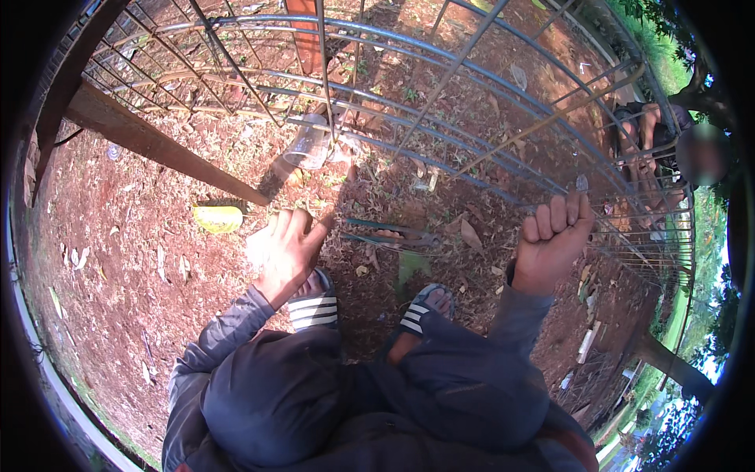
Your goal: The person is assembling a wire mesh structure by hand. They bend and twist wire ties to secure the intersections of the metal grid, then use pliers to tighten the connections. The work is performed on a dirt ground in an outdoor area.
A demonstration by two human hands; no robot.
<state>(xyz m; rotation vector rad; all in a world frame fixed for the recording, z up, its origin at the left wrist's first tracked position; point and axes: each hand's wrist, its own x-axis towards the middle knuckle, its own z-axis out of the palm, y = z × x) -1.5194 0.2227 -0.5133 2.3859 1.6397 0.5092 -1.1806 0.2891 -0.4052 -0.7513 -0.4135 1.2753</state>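
My left hand [288,250] hovers above the soil in bright sun, fingers bent in; anything inside them is hidden. A pair of pincers [389,234] with teal handles lies just right of it, handle ends toward that hand. My right hand [550,240] is raised in a fist, thumb up, close to the lower bars of a steel bar cage [440,57]. A small grey piece [582,182] shows at its thumb tip; I cannot tell if it is held. Beyond the left hand, a clear plastic cup [307,143] lies near the bars.
A rusty brown metal beam [161,145] slants in from the left. A yellow leaf [219,219] lies below it. My sandalled feet [314,305] stand on leaf-strewn red soil. At the far right another person [645,141] crouches behind the bars.
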